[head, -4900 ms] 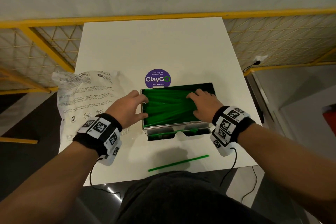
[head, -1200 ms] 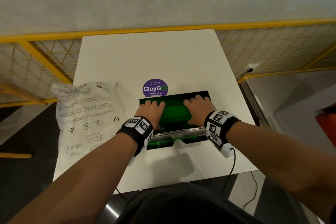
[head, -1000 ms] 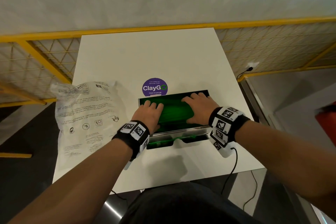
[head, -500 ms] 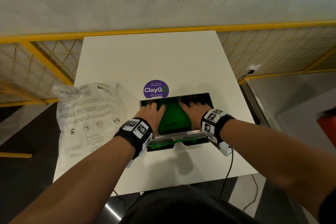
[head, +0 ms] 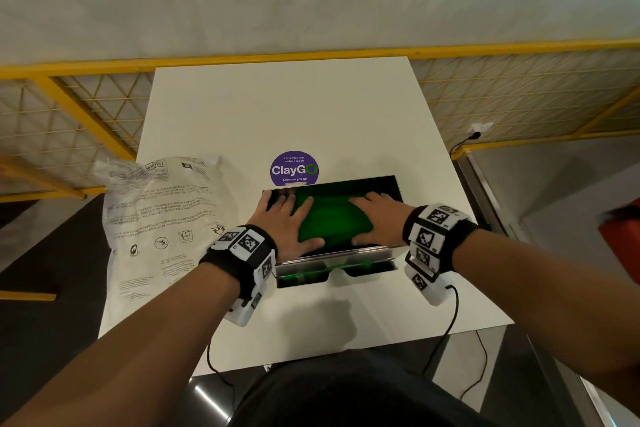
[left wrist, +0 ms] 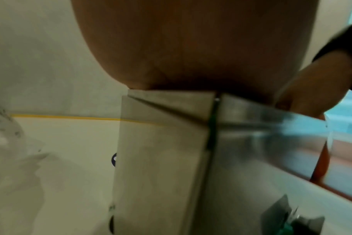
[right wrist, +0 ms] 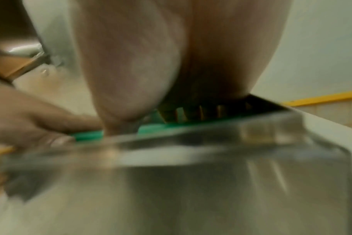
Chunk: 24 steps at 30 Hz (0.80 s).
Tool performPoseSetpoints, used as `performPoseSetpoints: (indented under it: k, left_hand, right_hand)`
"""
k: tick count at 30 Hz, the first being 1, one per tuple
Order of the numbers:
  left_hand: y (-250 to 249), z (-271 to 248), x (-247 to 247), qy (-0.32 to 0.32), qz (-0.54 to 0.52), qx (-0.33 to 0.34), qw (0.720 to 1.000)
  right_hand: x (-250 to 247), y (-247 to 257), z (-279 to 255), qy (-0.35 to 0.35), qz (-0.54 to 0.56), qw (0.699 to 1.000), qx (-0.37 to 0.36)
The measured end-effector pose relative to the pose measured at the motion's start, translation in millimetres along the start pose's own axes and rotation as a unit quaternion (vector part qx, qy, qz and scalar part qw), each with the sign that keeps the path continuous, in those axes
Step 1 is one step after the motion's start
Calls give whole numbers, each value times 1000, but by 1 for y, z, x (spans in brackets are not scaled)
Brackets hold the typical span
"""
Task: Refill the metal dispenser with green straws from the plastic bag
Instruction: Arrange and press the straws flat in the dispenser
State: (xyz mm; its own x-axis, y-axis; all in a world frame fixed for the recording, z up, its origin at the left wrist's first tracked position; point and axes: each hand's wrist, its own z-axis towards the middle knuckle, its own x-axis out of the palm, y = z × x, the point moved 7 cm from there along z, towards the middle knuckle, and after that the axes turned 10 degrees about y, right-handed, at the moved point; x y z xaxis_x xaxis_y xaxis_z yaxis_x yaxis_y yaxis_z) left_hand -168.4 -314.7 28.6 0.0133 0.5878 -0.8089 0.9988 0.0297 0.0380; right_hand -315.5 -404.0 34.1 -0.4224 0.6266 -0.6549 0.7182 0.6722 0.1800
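Note:
The open metal dispenser stands near the front of the white table, filled with green straws. My left hand lies flat on the left part of the straws, fingers straight and spread. My right hand lies flat on the right part, fingers pointing left. Some green straws show in the front slot. The plastic bag lies flat and crumpled to the left. In the left wrist view my palm sits on the dispenser's corner. In the right wrist view the straws show under my palm.
A purple round ClayGo sticker sits just behind the dispenser. The white table stands against a yellow mesh railing. Black cables hang from the wrist cameras over the table's front edge.
The loose straw that lay on the table's front edge earlier is gone. Over the last second both hands have shifted slightly over the straws, staying flat on them.

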Motion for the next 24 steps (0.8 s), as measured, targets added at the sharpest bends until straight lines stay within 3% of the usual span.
performPoseSetpoints:
  k: [3, 9, 13, 17, 21, 24]
  left_hand:
    - [0, -2, -2, 28, -41, 3, 999]
    - [5, -6, -6, 18, 52, 12, 998]
    - [3, -2, -3, 8, 108, -34, 994]
    - [10, 3, -10, -16, 78, -83, 993]
    - [14, 4, -10, -39, 58, -85, 994]
    - [16, 3, -7, -41, 57, -81, 994]
  right_hand:
    - [-10, -1, -5, -5, 74, 997, -27]
    - [5, 1, -2, 39, -50, 998, 6]
    - [-5, 4, 0, 37, -89, 995, 19]
    - [-11, 5, 0, 15, -111, 993, 27]
    - [-24, 3, 4, -12, -36, 999, 22]
    - [-20, 1, 13, 22, -30, 998, 46]
